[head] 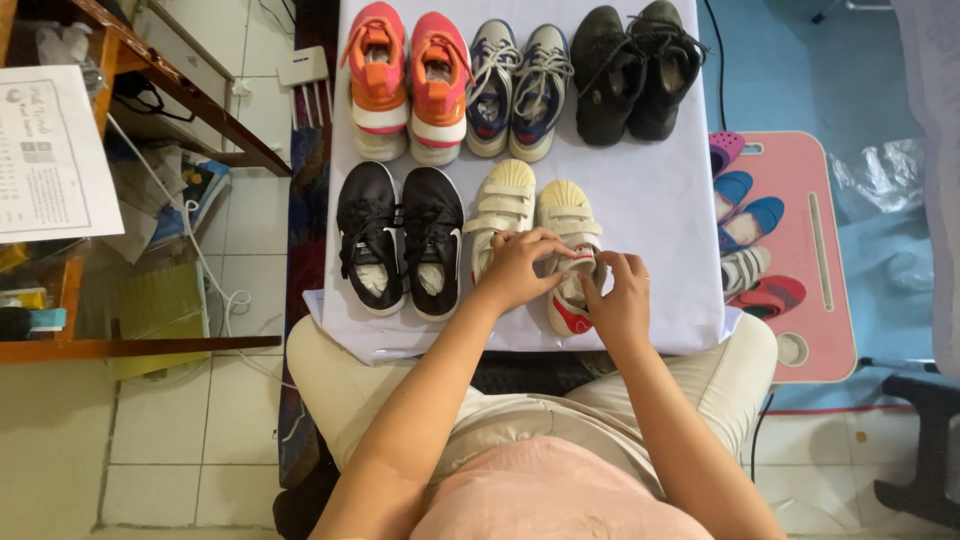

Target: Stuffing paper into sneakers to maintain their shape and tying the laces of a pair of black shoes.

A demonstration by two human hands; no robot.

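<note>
The white cloth-covered table (650,200) held paired shoes in two rows for easy reach. The cream strap-fastened sneaker (569,225) lay nearest me. My left hand (515,268) curled over its opening, steadying it; my right hand (620,300) pinched its strap (578,257), fingers closed.

There is a single view, from a camera worn on the person's head. It looks almost straight down past the chest and lap onto a white-covered table (650,200) set just ahead of the knees, near enough that both forearms run up from the bottom edge. The table fills the upper middle of the frame. Tiled floor and a wooden shelf (150,345) show at the left, a pink tray (800,190) and blue floor at the right.
</note>
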